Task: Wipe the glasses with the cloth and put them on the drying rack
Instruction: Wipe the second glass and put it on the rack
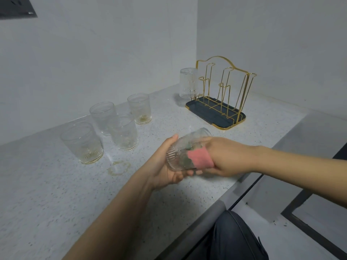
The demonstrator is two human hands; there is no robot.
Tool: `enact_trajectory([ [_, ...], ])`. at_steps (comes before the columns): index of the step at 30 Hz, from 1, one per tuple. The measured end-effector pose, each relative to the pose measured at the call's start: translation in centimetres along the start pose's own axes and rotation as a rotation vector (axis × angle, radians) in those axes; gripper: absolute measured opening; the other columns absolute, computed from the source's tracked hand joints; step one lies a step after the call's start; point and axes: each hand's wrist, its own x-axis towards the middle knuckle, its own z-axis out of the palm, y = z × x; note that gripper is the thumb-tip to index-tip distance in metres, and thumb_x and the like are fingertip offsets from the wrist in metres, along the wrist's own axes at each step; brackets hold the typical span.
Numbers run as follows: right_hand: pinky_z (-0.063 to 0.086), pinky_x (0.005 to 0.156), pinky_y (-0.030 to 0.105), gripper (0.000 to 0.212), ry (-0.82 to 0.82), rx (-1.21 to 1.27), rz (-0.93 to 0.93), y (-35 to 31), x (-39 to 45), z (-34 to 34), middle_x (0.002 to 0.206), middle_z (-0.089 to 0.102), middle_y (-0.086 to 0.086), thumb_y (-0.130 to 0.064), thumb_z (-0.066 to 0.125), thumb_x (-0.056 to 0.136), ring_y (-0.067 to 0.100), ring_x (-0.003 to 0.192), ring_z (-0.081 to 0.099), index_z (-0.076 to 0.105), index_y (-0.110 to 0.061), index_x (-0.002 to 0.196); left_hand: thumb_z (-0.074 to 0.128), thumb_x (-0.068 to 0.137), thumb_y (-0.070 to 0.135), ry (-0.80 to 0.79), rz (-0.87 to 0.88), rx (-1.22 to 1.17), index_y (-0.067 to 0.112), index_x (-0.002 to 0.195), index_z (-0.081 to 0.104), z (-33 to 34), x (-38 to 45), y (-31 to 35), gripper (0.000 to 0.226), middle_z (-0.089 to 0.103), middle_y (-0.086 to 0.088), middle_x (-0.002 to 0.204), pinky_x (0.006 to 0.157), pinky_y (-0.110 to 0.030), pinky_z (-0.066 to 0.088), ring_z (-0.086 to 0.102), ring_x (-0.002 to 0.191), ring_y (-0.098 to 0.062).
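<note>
My left hand [163, 166] grips a ribbed clear glass [180, 154] by its base, tilted on its side above the counter. My right hand [225, 156] holds a pink cloth [200, 157] pushed into the glass's mouth, part of the cloth showing through the glass. Several more ribbed glasses stand upright at the left, the nearest one [82, 142] with yellowish residue at its bottom. One glass [188, 82] sits upside down on a far-left peg of the gold wire drying rack [225, 87], which stands on a dark tray [216, 113].
A yellowish ring stain [119, 167] marks the speckled countertop [56, 194] in front of the glasses. White walls meet in a corner behind the rack. The counter's edge runs diagonally at the right, with the floor and my knee below.
</note>
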Motion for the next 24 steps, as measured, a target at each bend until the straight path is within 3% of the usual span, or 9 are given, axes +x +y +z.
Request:
enact_trajectory([
  [3,0.042,0.09,0.02,0.015,-0.006,0.265,0.259,0.7,0.2,-3.0,0.096,0.06,-0.015,-0.02,0.07,0.078,0.005,0.094,0.055,0.067,-0.013,0.092,0.054,0.079,0.062,-0.042,0.099,-0.066,0.012,0.126,0.061,-1.0,0.2,-0.1,0.069,0.064,-0.017,0.115,0.058,-0.03,0.056,0.065,0.087,-0.024],
  [5,0.046,0.076,0.018,0.018,-0.09,0.427,0.349,1.0,0.5,-5.1,0.087,0.066,-0.01,-0.015,0.077,0.073,0.01,0.083,0.063,0.068,-0.017,0.088,0.072,0.071,0.06,-0.145,0.184,-0.002,0.017,0.131,0.059,-1.9,0.1,-0.2,0.076,0.063,-0.013,0.125,0.083,-0.043,0.058,0.065,0.104,-0.027],
  [7,0.045,0.066,0.012,0.019,-0.167,0.595,0.342,1.0,1.0,-6.4,0.075,0.067,-0.009,-0.009,0.079,0.07,0.009,0.071,0.064,0.068,-0.014,0.084,0.084,0.063,0.055,-0.301,0.233,0.074,0.013,0.134,0.054,-1.9,-0.2,-0.2,0.087,0.063,-0.015,0.125,0.1,-0.053,0.047,0.063,0.11,-0.03],
  [10,0.042,0.056,0.008,0.015,-0.149,0.778,0.397,0.9,1.3,-6.3,0.063,0.063,-0.013,0.005,0.071,0.073,-0.003,0.056,0.057,0.062,-0.006,0.078,0.09,0.054,0.053,-0.32,0.267,0.098,0.008,0.13,0.052,-0.8,-0.3,-0.3,0.096,0.069,-0.016,0.114,0.091,-0.046,0.055,0.07,0.097,-0.03],
  [14,0.041,0.052,0.016,0.011,0.313,0.877,0.702,0.9,0.9,-4.9,0.064,0.055,-0.002,-0.001,0.049,0.091,-0.002,0.048,0.049,0.058,-0.005,0.085,0.098,0.039,0.038,-0.097,0.358,-0.134,0.007,0.121,0.06,-0.7,-0.2,-0.1,0.095,0.072,-0.017,0.105,0.075,-0.04,0.06,0.073,0.088,-0.029],
  [17,0.037,0.05,0.015,0.018,0.547,0.884,0.863,-0.2,0.8,-2.7,0.065,0.049,0.0,-0.013,0.044,0.096,0.002,0.049,0.043,0.059,-0.005,0.102,0.088,0.059,0.029,0.046,0.447,-0.343,0.013,0.106,0.065,-0.4,0.1,0.3,0.054,0.072,-0.01,0.097,0.076,-0.041,0.06,0.071,0.086,-0.024],
  [19,0.035,0.047,0.015,0.017,0.588,1.019,0.869,-2.4,1.2,-0.8,0.061,0.045,-0.002,-0.019,0.041,0.097,0.002,0.047,0.04,0.057,-0.013,0.099,0.071,0.075,0.024,0.123,0.524,-0.414,0.014,0.099,0.067,0.0,0.2,1.0,0.026,0.071,-0.009,0.096,0.08,-0.039,0.06,0.069,0.087,-0.022],
  [21,0.038,0.051,0.013,0.028,0.601,1.179,0.886,-5.3,2.2,1.0,0.062,0.047,0.0,-0.032,0.038,0.097,0.007,0.052,0.044,0.052,-0.014,0.08,0.074,0.078,0.024,0.168,0.58,-0.42,0.004,0.113,0.065,1.0,0.2,1.4,0.041,0.069,-0.017,0.11,0.089,-0.04,0.058,0.068,0.098,-0.027],
  [24,0.046,0.074,0.019,0.042,0.843,1.654,0.847,-8.1,4.9,2.8,0.068,0.064,-0.004,-0.053,0.041,0.089,0.011,0.07,0.06,0.062,-0.02,0.075,0.078,0.075,0.029,0.274,0.579,-0.43,-0.005,0.128,0.057,2.9,0.2,1.1,0.066,0.063,-0.027,0.123,0.086,-0.044,0.059,0.065,0.107,-0.037],
])
